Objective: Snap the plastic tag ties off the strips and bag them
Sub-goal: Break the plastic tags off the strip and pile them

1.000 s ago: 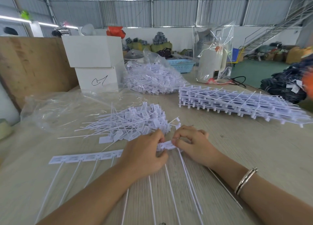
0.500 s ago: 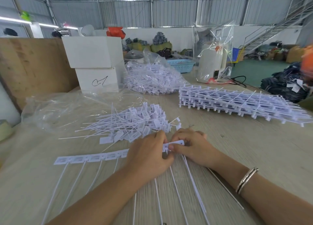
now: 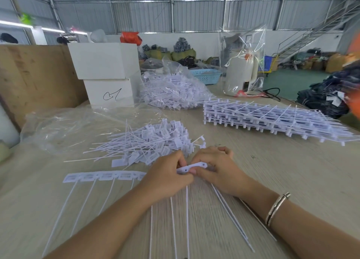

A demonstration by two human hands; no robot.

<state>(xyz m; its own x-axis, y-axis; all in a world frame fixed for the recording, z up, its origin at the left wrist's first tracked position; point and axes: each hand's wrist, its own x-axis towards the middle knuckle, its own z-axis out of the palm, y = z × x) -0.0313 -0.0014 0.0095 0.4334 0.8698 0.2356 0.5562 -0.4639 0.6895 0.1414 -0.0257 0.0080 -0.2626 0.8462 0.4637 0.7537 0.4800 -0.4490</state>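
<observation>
Between our two hands, the strip of tag ties is pinched: our left hand curls on the joined heads, our right hand grips the end tag we judge is being snapped off. A skewed twist could tear a head or flick it away. Beyond sit the loose pile, an empty bag and the stacked strips.
</observation>
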